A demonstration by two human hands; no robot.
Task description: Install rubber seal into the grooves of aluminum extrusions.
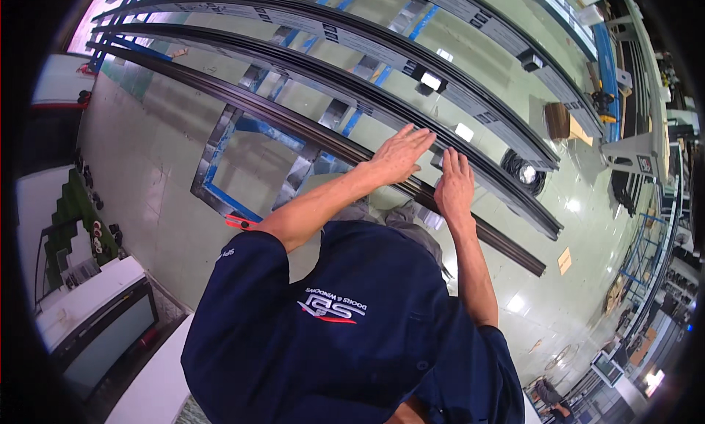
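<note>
Pale green workshop flooring (161, 167) fills most of the view, glossy with lamp reflections, under long dark metal profiles laid across blue-and-silver support frames (253, 149). At the far left, green tiered shelves (70, 226) hold small dark parts, too small to tell apart. Near left stands a white-cased cabinet with a dark glass front (103, 328); I cannot tell what is inside it.

Running from far left to near right, the nearest dark profile (242, 101) keeps its long axis on that diagonal, with two more profiles (352, 46) lying parallel beyond it, well apart from each other.

The person in a navy shirt (345, 321) leans over the near profile. The left hand (400, 154) lies flat on top of it, fingers spread wide and pointing to the far right, gripping nothing. The right hand (455, 185) rests just beside it to the right, fingers straight and close together, palm down on the same profile, also holding nothing. Both hands touch the profile near its right-hand third, so most of its length runs off to the left of the fingers; the right hand is nearer its right end.

Farther right, a black coil of cable (523, 173) sits on the floor, and a brown cardboard box (564, 123) stands beyond it.
</note>
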